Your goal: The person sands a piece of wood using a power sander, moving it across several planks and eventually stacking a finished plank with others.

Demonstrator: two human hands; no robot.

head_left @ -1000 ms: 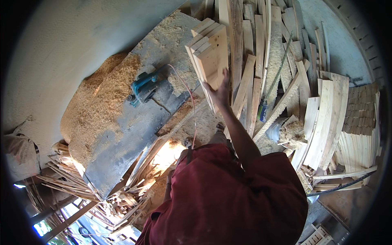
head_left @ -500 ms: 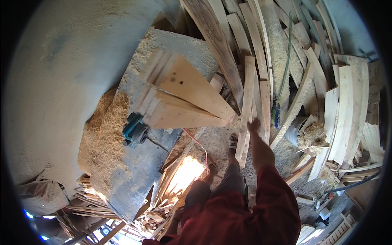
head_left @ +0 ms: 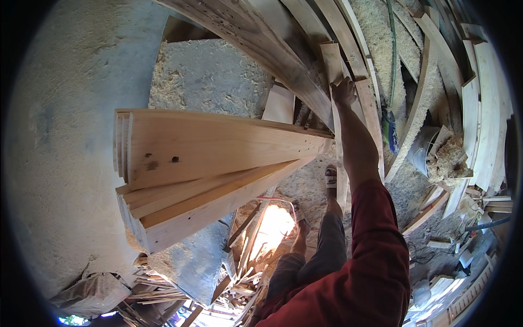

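My right hand (head_left: pixel 343 91), reaching forward from a red sleeve, is closed around the upper part of a narrow pale wooden board (head_left: pixel 341 188). This board slants down toward the floor beside my foot. Left of it, a stack of wide, smooth planks (head_left: pixel 218 143) rises close to the camera, fanned into two groups, with dark knots on the uppermost face. How the planks' lower ends rest is hard to make out near my right hand. My left hand is out of view.
Behind the planks lies a grey, dust-covered slab (head_left: pixel 204 76). A long dark rough board (head_left: pixel 267 49) leans across the back. More boards (head_left: pixel 485 103) stand along the right, near a shavings pile (head_left: pixel 449 161) and a green hose (head_left: pixel 393 54). Scrap strips (head_left: pixel 163 289) lie at lower left.
My right hand has moved farther forward along the narrow board. The wide planks now look larger and hide the blue-green power tool on the slab. My left wrist has left the view.
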